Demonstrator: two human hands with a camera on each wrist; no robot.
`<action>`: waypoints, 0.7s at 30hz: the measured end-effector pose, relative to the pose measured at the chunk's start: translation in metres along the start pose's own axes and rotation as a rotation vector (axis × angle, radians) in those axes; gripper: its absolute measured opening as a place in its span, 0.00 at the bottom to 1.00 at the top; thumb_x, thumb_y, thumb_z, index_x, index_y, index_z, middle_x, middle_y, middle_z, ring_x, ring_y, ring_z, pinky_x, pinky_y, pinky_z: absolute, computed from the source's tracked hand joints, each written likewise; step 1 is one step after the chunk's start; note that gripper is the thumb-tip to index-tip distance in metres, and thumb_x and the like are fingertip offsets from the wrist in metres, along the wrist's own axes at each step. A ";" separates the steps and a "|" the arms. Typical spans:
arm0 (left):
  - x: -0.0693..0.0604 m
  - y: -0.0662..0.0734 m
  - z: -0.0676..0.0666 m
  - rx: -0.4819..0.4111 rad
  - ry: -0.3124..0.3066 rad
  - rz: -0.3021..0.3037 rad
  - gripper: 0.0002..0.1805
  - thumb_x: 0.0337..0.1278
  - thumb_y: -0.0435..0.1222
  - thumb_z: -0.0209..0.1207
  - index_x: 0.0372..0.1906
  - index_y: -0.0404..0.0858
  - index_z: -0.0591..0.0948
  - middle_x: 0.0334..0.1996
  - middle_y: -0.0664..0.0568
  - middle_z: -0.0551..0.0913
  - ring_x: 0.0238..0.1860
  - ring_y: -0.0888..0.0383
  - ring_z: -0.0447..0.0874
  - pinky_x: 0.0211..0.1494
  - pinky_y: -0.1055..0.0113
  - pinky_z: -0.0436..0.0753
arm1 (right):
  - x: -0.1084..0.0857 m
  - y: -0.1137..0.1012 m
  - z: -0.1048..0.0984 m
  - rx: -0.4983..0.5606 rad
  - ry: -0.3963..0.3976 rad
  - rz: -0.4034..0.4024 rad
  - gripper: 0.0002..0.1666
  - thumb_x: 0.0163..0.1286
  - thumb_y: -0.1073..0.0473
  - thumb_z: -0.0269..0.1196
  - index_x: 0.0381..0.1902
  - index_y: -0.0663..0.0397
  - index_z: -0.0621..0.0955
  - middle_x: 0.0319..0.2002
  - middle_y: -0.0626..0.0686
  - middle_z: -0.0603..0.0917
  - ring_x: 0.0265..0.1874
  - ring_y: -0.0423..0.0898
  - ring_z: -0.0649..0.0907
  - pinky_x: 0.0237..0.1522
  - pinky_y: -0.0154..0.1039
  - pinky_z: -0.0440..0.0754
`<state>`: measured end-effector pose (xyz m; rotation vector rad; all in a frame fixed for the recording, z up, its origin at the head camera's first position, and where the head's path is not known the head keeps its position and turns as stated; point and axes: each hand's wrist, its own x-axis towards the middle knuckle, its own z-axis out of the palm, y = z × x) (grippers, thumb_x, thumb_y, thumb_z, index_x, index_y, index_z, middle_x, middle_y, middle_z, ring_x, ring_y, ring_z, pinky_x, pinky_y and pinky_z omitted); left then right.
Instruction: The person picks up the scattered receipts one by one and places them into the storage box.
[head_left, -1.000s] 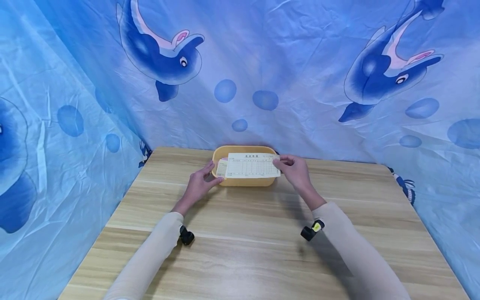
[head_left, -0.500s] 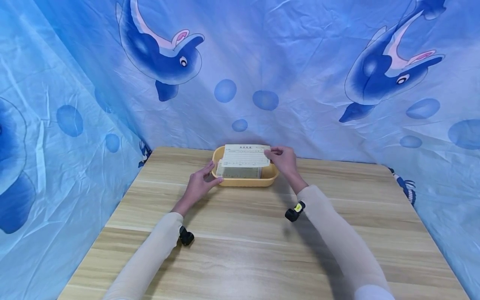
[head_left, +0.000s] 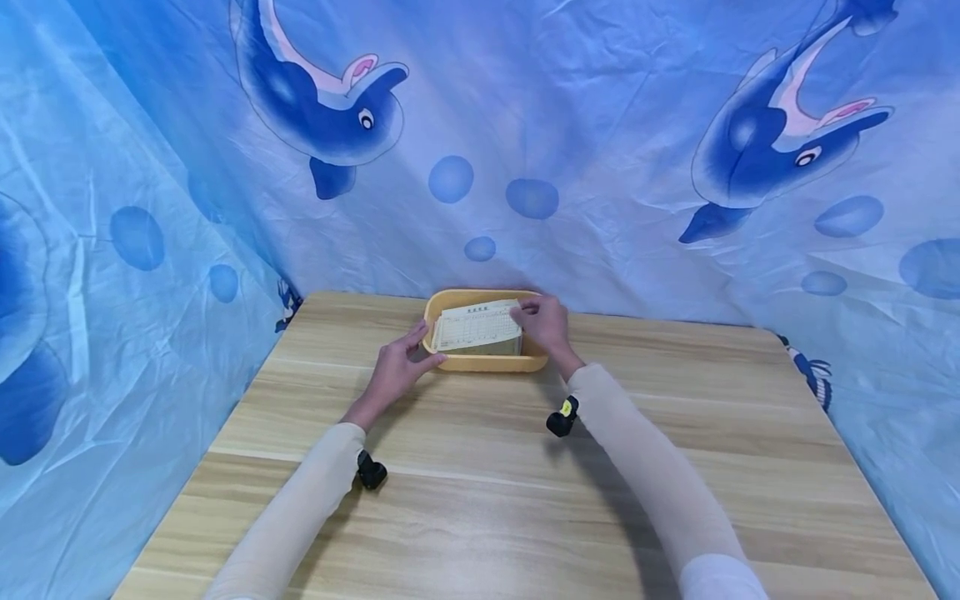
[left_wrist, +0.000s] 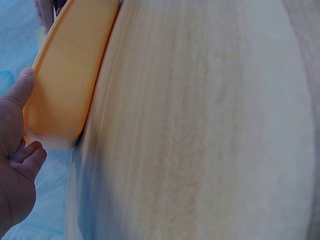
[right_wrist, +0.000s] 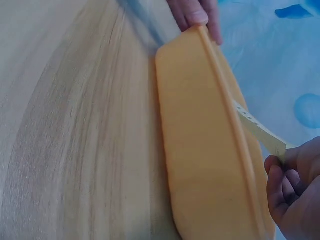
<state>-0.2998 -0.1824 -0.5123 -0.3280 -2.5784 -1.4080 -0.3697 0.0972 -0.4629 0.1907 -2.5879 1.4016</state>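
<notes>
A yellow oblong plastic basket (head_left: 495, 364) stands near the table's back edge. My left hand (head_left: 397, 371) holds its left end, the thumb by the front rim and the fingers round the end, as the left wrist view also shows. With thumb and fingertips, my right hand (head_left: 545, 323) pinches the right end of a printed receipt slip (head_left: 477, 325). This slip lies tilted inside the basket's opening, its left end lower. Below it, part of another paper (head_left: 504, 347) shows in the basket. In the right wrist view the pinched slip (right_wrist: 261, 129) reaches over the rim.
The wood-grain table (head_left: 465, 467) stretches in front of the basket. A blue cloth (head_left: 600, 258) printed with dolphins hangs directly behind and along both sides. Small black cameras (head_left: 561, 418) sit on both wrists.
My right hand has moved left and lowered the slip into the basket, first backward, then down at a slant. The left hand has kept its place on the basket.
</notes>
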 end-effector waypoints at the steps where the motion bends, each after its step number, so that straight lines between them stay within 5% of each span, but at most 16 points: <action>1: 0.000 0.000 0.000 -0.003 0.003 0.002 0.45 0.58 0.47 0.72 0.73 0.30 0.67 0.76 0.42 0.64 0.73 0.44 0.69 0.70 0.57 0.78 | 0.000 0.000 0.002 -0.005 -0.007 -0.009 0.12 0.70 0.58 0.69 0.43 0.62 0.89 0.39 0.60 0.91 0.39 0.54 0.90 0.43 0.49 0.91; 11: 0.000 0.000 -0.002 -0.016 -0.002 -0.007 0.44 0.58 0.47 0.72 0.73 0.28 0.68 0.76 0.43 0.64 0.73 0.45 0.68 0.71 0.59 0.77 | 0.002 0.002 0.013 -0.052 -0.031 0.006 0.11 0.68 0.60 0.70 0.36 0.66 0.88 0.31 0.61 0.90 0.24 0.47 0.87 0.34 0.41 0.88; 21: 0.000 -0.002 -0.002 -0.025 0.000 -0.002 0.45 0.58 0.48 0.72 0.72 0.28 0.68 0.76 0.43 0.64 0.73 0.45 0.69 0.71 0.59 0.77 | 0.008 0.001 -0.003 -0.070 -0.036 -0.012 0.14 0.71 0.58 0.69 0.46 0.64 0.88 0.38 0.61 0.91 0.36 0.54 0.91 0.46 0.49 0.91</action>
